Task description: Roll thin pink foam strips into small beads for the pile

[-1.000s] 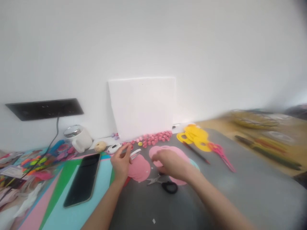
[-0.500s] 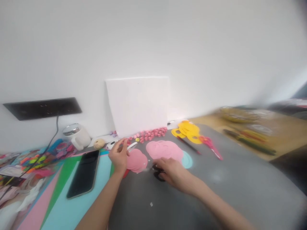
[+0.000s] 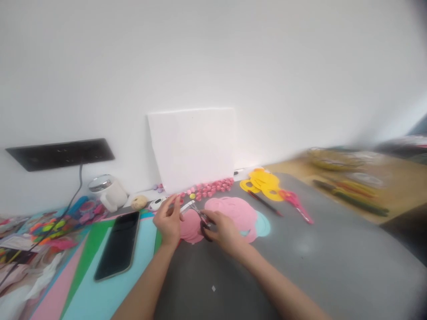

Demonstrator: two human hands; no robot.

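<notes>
A narrow white strip (image 3: 187, 206), likely paper or tape, is pinched in my left hand (image 3: 168, 221). My right hand (image 3: 223, 229) grips black-handled scissors (image 3: 205, 231), their blades reaching the strip's free end. Under the hands lies a stack of darker pink paper cutouts (image 3: 191, 227). Lighter pink cutouts (image 3: 230, 209) spread just beyond my right hand, with light blue cutouts (image 3: 263, 223) partly beneath them. A tiny white scrap (image 3: 214, 288) rests on the grey table surface nearer to me.
A phone (image 3: 117, 246) lies on coloured paper sheets (image 3: 87, 284) at left. Behind stand a white mug (image 3: 111, 193) and a white board (image 3: 193, 149), with small pink pieces (image 3: 215, 188) before it. Yellow cutouts (image 3: 263, 180), a pencil (image 3: 265, 203) and pink scissors (image 3: 296, 205) lie right.
My right hand has lifted the black scissors and brought them leftward to the white strip. My left hand keeps its pinch on the strip, nearly in place.
</notes>
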